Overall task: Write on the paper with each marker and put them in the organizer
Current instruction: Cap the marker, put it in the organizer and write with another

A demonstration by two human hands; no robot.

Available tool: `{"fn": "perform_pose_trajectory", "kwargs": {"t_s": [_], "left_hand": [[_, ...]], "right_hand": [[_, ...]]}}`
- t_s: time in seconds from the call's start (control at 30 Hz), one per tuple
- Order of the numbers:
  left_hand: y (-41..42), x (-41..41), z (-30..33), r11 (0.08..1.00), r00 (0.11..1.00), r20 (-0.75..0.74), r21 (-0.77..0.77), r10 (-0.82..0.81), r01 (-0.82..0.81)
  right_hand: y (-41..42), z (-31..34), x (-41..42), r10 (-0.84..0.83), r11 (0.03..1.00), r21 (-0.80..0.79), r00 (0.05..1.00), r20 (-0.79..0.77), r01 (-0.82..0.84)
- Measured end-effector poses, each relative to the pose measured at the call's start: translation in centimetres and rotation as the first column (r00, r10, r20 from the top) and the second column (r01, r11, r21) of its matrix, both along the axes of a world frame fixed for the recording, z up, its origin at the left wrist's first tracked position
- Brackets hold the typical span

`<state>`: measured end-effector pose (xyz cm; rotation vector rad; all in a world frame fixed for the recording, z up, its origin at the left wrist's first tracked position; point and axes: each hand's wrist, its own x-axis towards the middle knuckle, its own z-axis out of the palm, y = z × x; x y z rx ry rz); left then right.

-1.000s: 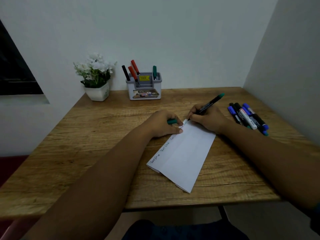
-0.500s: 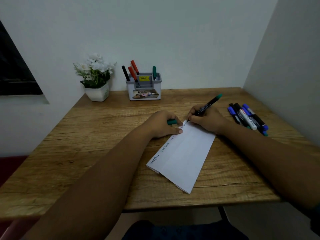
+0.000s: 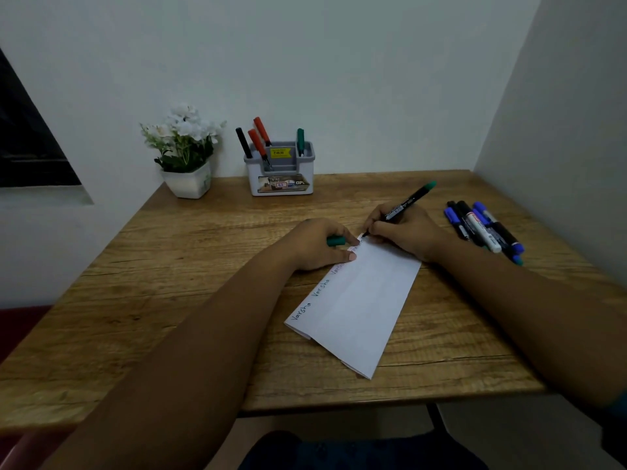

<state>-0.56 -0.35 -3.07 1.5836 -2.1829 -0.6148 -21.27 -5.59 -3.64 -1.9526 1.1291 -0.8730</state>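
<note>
A folded white paper lies slantwise in the middle of the wooden table, with several handwritten words along its left edge. My right hand grips a black marker with a green end, its tip on the paper's far corner. My left hand holds the green cap in its curled fingers and presses the paper's left edge with the thumb. The grey and white organizer stands at the back with a black, two red and one green marker in it.
Several blue and black markers lie in a pile on the table's right side, close to my right forearm. A white pot of white flowers stands at the back left. Walls close in behind and on the right.
The marker's tip has crept slightly along the paper's far corner as my right hand writes. My left hand has stayed put with the cap.
</note>
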Motion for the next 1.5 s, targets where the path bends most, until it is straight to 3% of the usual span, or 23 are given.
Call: {"fn": "perform_pose_trajectory", "kwargs": {"t_s": [0.33, 0.5, 0.93, 1.1, 1.27, 1.5], "left_hand": [[-0.15, 0.01, -0.15, 1.000, 1.000, -0.017, 0.012, 0.009, -0.009], [-0.20, 0.02, -0.14, 1.000, 1.000, -0.009, 0.009, 0.012, -0.012], [-0.09, 0.02, -0.16, 1.000, 1.000, -0.018, 0.011, 0.007, -0.007], [-0.03, 0.00, -0.02, 1.000, 1.000, -0.011, 0.016, 0.002, -0.002], [0.09, -0.01, 0.08, 1.000, 1.000, -0.014, 0.014, -0.002, 0.002], [0.05, -0.06, 0.04, 1.000, 1.000, -0.015, 0.016, 0.009, -0.009]], "right_hand": [[-0.01, -0.02, 0.06, 0.002, 0.999, -0.048, 0.998, -0.065, -0.005], [0.00, 0.06, -0.05, -0.035, 0.999, 0.030, 0.997, 0.072, 0.033], [0.08, -0.03, 0.00, 0.007, 0.999, -0.036, 0.998, -0.058, -0.009], [0.19, 0.17, 0.07, -0.064, 0.998, 0.011, 0.992, 0.105, 0.063], [0.15, 0.08, 0.10, -0.060, 0.998, -0.011, 0.998, 0.003, 0.060], [-0.10, -0.09, 0.04, -0.066, 0.998, -0.005, 0.998, 0.004, 0.066]]}}
